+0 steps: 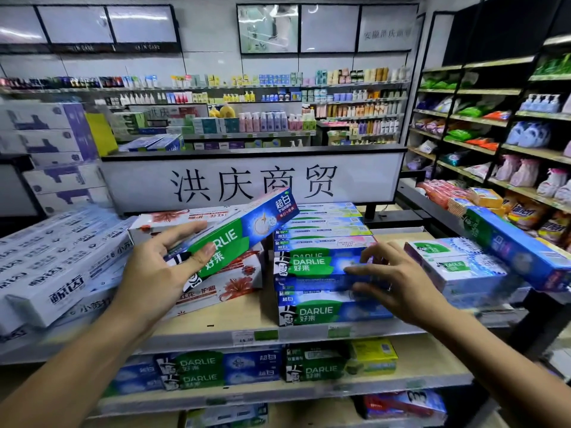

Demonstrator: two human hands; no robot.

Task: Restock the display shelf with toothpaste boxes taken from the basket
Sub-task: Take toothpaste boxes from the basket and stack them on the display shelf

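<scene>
Left of the left hand, white boxes lie in a slanted heap on the shelf. That hand is closed round the near end of a green-and-blue Darlie box, thumb on the front face and fingers over the top edge. The box is held clear and tilted, its far end raised toward the right. Under the hand lie red-flowered boxes, askew.

Between the two hands stands the Darlie stack, its levels not flush. The right hand has its fingers spread and bent, tips on a blue box midway up the stack and thumb at its lower edge. Whether it grips or merely steadies cannot be told. Right of that hand, purple-and-blue boxes crowd close. The basket is not in view.

Judgement: the held box belongs on top of the stack. Recommended: square the stack first, level the box, match the label direction, lower it flat, and release only once it is seated.
</scene>
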